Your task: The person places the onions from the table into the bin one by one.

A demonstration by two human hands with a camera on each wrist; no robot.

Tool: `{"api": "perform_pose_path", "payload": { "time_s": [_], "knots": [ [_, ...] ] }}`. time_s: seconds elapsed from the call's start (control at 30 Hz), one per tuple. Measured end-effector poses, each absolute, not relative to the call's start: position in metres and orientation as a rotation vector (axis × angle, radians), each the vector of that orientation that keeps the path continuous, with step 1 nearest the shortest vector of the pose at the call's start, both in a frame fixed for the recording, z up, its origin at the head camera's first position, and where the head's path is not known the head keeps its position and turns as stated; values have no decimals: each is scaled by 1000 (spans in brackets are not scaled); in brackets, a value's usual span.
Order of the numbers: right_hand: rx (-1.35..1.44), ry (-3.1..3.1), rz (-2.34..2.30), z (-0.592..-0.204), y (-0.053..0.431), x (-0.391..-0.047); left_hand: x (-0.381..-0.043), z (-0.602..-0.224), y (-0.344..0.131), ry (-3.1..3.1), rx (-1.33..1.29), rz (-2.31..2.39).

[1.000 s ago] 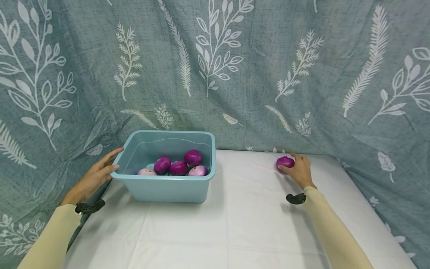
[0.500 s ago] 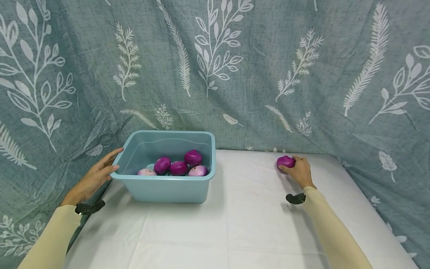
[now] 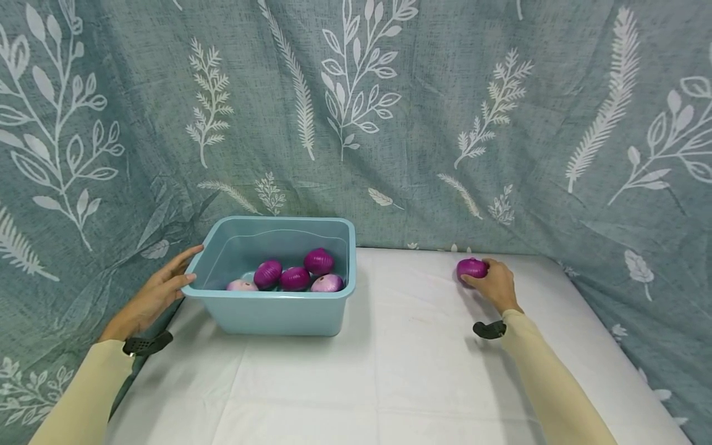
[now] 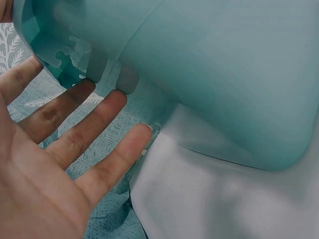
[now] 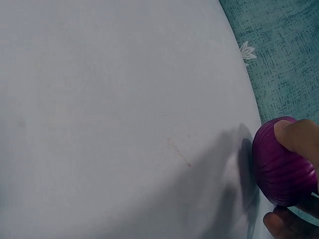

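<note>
At the table's far right, my right hand (image 3: 496, 287) pinches a purple onion (image 3: 471, 268) between thumb and fingers. In the right wrist view the onion (image 5: 279, 164) shows ridged skin, with the thumb (image 5: 298, 135) on one side and fingertips (image 5: 279, 221) at the other. A light blue plastic tub (image 3: 272, 313) stands at the left. My left hand (image 3: 152, 295) rests at its left rim, fingers fairly straight and spread. The left wrist view shows those fingers (image 4: 94, 124) reaching along the tub's outer wall (image 4: 234, 74). Several onions lie inside, purple ones (image 3: 296, 279) and paler ones (image 3: 328, 283).
A white cloth (image 3: 423, 364) covers the table. Behind it and at both sides hangs a grey-green curtain (image 3: 417, 154) with white leaf prints, meeting the table's back edge close behind the tub and the right hand.
Fingers of the right hand have settled lower against the onion, which stays in nearly the same place. The left hand and the tub hold still.
</note>
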State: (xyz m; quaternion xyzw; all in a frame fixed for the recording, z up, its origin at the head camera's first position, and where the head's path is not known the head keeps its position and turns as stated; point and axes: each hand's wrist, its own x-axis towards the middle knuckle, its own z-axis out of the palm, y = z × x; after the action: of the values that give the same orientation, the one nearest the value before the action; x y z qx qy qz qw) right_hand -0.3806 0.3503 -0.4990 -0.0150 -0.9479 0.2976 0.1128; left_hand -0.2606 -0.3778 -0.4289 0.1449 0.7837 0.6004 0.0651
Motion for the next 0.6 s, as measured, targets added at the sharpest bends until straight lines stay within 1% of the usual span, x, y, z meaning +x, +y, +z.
{"api": "perform_pose_path", "payload": {
  "time_s": [0.23, 0.6],
  "knots": [
    [64, -2724, 864, -491, 339, -377, -262, -431, -379, 2355, 452, 1812],
    [226, -2652, 872, -468, 304, -372, -260, -431, -379, 2344, 468, 1819]
  ]
}}
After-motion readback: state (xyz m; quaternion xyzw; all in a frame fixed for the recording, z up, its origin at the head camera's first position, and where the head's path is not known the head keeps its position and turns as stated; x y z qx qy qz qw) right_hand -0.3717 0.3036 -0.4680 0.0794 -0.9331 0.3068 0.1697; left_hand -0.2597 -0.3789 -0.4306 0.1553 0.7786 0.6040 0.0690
